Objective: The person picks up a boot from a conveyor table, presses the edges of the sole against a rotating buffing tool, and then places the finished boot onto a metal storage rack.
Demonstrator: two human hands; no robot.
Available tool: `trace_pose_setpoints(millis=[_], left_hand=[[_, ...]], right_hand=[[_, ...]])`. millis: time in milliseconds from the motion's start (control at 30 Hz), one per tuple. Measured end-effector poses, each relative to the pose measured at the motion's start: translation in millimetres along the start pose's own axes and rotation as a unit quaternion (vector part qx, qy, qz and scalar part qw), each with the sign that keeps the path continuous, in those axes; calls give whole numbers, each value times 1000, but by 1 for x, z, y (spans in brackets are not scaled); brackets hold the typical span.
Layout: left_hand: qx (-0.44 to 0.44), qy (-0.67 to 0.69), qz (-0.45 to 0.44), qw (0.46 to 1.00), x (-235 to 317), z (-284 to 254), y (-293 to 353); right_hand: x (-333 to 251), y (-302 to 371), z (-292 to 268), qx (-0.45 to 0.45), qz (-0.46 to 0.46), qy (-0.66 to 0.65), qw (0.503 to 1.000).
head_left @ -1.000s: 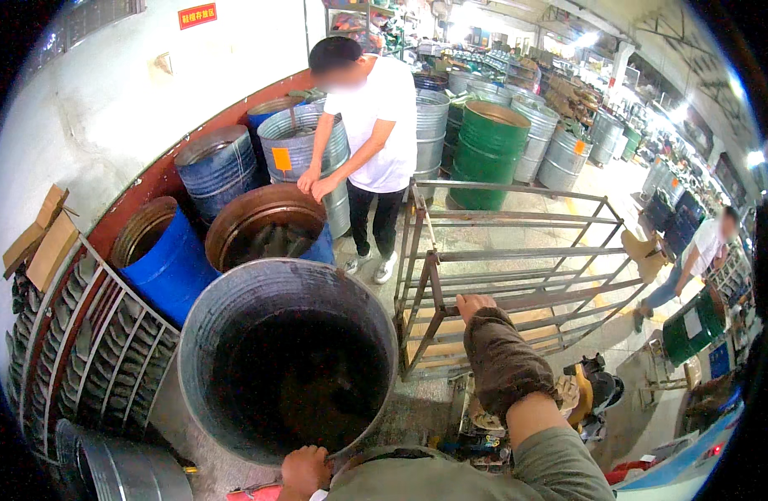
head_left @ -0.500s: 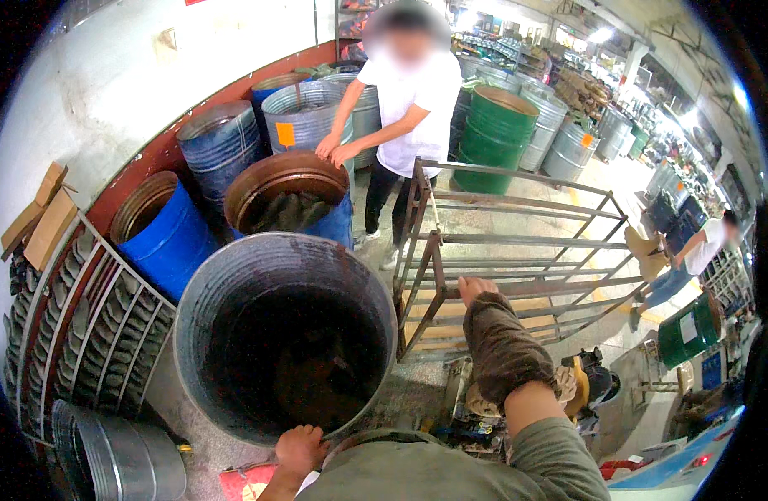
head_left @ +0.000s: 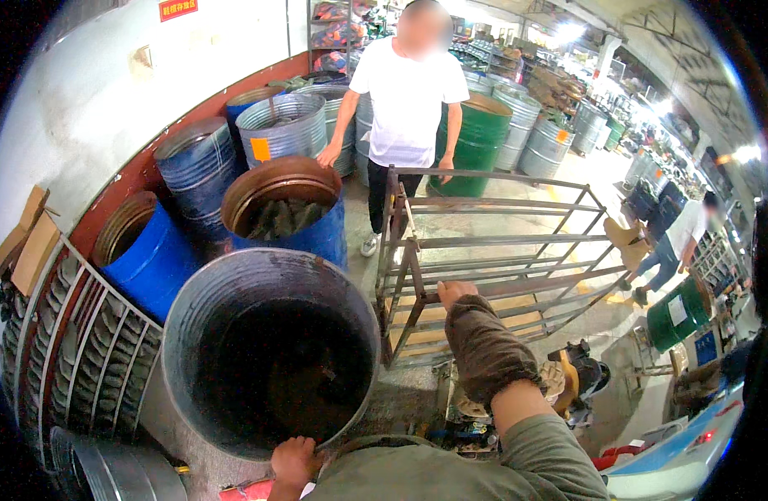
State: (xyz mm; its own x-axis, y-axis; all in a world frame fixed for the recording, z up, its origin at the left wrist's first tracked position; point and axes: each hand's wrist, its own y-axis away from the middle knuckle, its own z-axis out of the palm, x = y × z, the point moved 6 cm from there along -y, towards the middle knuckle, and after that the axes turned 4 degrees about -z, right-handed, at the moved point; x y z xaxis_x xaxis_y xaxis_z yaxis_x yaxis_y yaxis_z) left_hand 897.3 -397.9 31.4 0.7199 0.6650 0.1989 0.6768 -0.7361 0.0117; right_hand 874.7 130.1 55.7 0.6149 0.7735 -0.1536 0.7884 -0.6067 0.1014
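A large grey metal drum (head_left: 179,359) stands open-topped right in front of me, its inside mostly dark. My left hand (head_left: 294,461) is closed over the near edge of its rim. To the right, my right hand (head_left: 456,292), on an arm with a dark brown sleeve cover, grips the near end of a brown metal rack frame (head_left: 501,243). Behind the grey drum is a blue drum (head_left: 321,235) with a rusty inside, holding several dark elongated pieces (head_left: 285,219). A co-worker in a white shirt (head_left: 409,92) stands behind it, one hand touching its rim.
Another blue drum (head_left: 154,259) leans at the left, beside a slatted rack (head_left: 108,334) filled with dark pieces. A grey ribbed container (head_left: 125,468) lies at lower left. Green drum (head_left: 484,142) and several metal drums line the back. A second person (head_left: 680,234) is at far right.
The co-worker has straightened up, lowering one arm to the side and keeping the other hand on the blue drum's rim. My hands keep their places; the whole view has shifted slightly.
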Motion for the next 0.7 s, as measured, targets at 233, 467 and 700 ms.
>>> trace_pose_setpoints(millis=[233, 467, 700], left_hand=[[-34, 22, -29, 999, 0, 4, -3], [-37, 32, -15, 999, 2, -2, -8], [-98, -19, -55, 994, 4, 1, -19]], right_hand=[[13, -8, 12, 37, -1, -6, 999], [17, -11, 16, 49, 4, -17, 999], [20, -17, 25, 80, 5, 4, 997]])
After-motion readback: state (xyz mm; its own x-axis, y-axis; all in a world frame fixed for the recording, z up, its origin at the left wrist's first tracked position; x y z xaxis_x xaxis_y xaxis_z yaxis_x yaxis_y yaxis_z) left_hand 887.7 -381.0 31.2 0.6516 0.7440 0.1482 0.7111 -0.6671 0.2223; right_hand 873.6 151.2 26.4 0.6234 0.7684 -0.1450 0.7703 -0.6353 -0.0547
